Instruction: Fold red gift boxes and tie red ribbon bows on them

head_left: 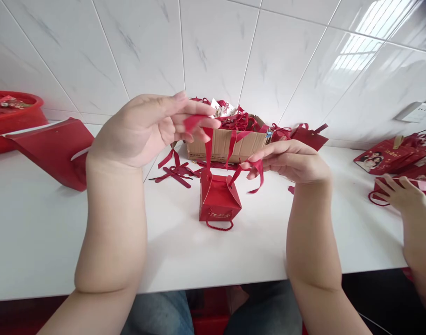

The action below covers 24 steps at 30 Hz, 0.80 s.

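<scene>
A small red gift box (220,197) with a rope handle stands on the white table between my arms. Red ribbon (208,153) rises from holes at its top on both sides. My left hand (164,118), raised up and to the left of the box, has one end of the ribbon caught between its fingers. Lower and to the right, my right hand (286,160) pinches the other end, with a loose tail hanging below the fingertips. Neither hand touches the box itself.
Behind the box, a cardboard carton (249,146) overflows with red ribbons. Ribbon strips (178,174) lie before it. A red bag (55,149) and a red basin (15,116) are at left. At right, a co-worker's hand (404,193) rests on a red box near red bags (390,156).
</scene>
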Each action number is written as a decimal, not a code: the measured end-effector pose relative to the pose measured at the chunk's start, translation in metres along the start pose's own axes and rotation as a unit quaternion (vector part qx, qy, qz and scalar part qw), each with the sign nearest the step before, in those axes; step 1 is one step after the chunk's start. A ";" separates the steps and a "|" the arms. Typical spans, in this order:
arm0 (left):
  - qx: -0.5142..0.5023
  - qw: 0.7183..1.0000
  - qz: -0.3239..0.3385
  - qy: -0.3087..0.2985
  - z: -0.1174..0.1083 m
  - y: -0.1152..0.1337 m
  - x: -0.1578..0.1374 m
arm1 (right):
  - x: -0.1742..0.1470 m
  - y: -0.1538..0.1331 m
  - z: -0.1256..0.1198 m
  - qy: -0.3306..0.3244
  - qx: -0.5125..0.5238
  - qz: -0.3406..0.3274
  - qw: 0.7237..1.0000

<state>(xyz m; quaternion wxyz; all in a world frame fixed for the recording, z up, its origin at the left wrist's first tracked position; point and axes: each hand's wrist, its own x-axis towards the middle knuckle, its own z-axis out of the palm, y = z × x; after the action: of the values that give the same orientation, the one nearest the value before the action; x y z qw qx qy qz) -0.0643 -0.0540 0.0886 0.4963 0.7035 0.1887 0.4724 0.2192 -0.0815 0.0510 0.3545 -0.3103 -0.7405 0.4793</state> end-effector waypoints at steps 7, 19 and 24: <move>0.090 0.995 0.027 0.014 0.006 -0.010 0.004 | 0.014 0.012 0.002 0.086 -0.024 -0.052 0.995; 0.072 0.975 0.156 0.142 0.022 -0.010 0.004 | 0.020 0.001 0.019 0.334 -0.080 -0.142 0.928; 0.024 0.973 0.172 0.150 0.031 -0.020 0.011 | 0.022 0.002 0.020 0.325 -0.108 -0.136 0.930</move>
<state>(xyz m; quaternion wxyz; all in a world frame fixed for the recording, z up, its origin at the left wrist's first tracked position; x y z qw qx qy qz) -0.0286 -0.0533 0.0743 0.3568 0.6579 0.1480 0.6465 0.1906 -0.0731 0.0482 0.6021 -0.3814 -0.6672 0.2166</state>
